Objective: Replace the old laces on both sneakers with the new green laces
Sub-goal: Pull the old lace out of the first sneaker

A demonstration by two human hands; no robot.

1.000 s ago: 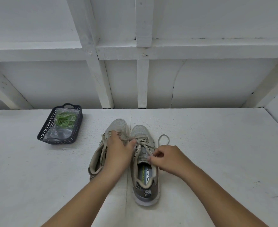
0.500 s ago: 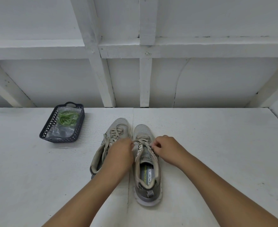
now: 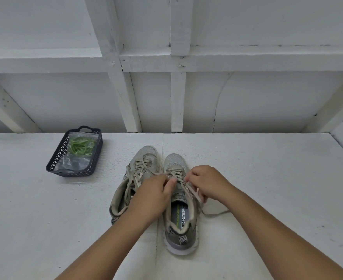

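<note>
Two grey mesh sneakers stand side by side, toes pointing far, near the middle of the white painted bench [image 3: 267, 178]. The left sneaker [image 3: 140, 174] carries its old beige lace [image 3: 139, 168], threaded and slack. The right sneaker [image 3: 179, 223] shows a printed insole and one old beige lace [image 3: 188, 188], with one loose end trailing onto the bench at its right side.

Two bare hands are at work over the right sneaker's lacing. The left hand [image 3: 152, 196] is curled, thumb and fingers pinched on that lace at the eyelets. The right hand [image 3: 206, 183] is closed in a loose fist on the same lace at the shoe's right edge.

One dark perforated plastic basket [image 3: 54, 162] sits at the far left, well apart from the sneakers. Inside lies one clear plastic bag [image 3: 75, 163] holding the new green laces [image 3: 81, 146], bundled; their number cannot be counted.
</note>
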